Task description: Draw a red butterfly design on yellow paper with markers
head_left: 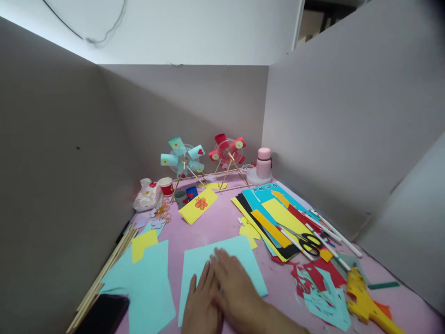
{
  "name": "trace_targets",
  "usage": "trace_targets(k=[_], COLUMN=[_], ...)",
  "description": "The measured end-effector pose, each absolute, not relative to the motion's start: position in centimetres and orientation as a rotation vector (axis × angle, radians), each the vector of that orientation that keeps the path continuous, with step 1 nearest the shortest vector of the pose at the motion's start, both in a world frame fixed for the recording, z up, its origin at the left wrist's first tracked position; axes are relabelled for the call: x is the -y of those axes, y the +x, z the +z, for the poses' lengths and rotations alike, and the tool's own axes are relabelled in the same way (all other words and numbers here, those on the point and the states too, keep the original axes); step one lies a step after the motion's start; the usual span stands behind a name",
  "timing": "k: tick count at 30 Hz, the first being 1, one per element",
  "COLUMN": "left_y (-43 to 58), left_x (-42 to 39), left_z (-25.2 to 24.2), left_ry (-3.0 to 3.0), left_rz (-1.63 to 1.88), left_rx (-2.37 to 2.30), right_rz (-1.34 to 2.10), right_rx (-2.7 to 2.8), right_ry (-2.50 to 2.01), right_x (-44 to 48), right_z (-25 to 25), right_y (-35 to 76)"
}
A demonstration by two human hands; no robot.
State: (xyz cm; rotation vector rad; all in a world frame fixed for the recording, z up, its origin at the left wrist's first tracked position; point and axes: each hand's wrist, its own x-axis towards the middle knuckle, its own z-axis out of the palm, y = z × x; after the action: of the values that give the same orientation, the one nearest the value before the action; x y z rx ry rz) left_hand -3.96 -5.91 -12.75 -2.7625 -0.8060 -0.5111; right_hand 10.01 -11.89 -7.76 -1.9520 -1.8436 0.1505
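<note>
Both hands lie flat on a light blue sheet of paper (pixel 201 253) at the near middle of the table. My left hand (pixel 203 299) has its fingers stretched forward, slightly apart. Partly over its edge rests my right hand (pixel 236 283), also with straight fingers, and a little blurred. Neither hand grips anything. To the left are more light blue sheets (pixel 149 283) with a yellow scrap (pixel 144 243) on top. Beyond my hands stands a folded yellow card (pixel 189 213) with an orange flower drawing.
Two paper pinwheel wheels, blue (pixel 178 147) and red (pixel 220 139), stand on stick frames at the back. At right lie coloured sheets (pixel 274 211), scissors (pixel 308 243), paper scraps (pixel 327 301) and a yellow glue gun (pixel 359 297). A phone (pixel 104 315) and wooden sticks (pixel 104 273) lie left.
</note>
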Motion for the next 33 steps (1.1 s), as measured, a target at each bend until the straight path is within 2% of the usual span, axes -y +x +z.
trace_targets(k=[1, 4, 11, 15, 18, 20, 27, 33], left_y=[-4.0, -4.2, -6.2, -7.8, -8.4, -8.3, -7.1, -6.4], left_x=[5.8, 5.6, 5.3, 5.2, 4.8, 4.2, 3.5, 5.2], left_z=[-12.9, -13.2, -10.8, -9.6, -9.6, -9.9, -11.2, -12.8], left_ry=[-2.75, -2.72, -2.731, -2.726, -2.699, -2.678, -2.602, -2.601], left_rz=[-0.508, -0.517, -0.489, -0.458, -0.498, -0.531, -0.581, -0.624], left_rx=[0.778, 0.697, 0.506, 0.423, 0.339, 0.293, 0.479, 0.482], right_rz=[0.176, 0.257, 0.208, -0.091, -0.436, -0.514, -0.367, 0.024], right_rx=[2.007, 2.116, 2.142, 2.099, 2.071, 2.111, 2.164, 2.299], right_ry=[-1.778, -1.667, -1.833, -1.874, -1.667, -1.554, -1.709, -1.667], right_x=[12.3, 13.6, 16.9, 18.1, 18.0, 17.2, 14.4, 14.4], right_z=[-8.3, -9.9, -10.9, -11.2, -11.7, -11.7, -9.5, -10.7], right_y=[9.3, 9.3, 13.8, 14.3, 14.1, 14.3, 14.8, 11.4])
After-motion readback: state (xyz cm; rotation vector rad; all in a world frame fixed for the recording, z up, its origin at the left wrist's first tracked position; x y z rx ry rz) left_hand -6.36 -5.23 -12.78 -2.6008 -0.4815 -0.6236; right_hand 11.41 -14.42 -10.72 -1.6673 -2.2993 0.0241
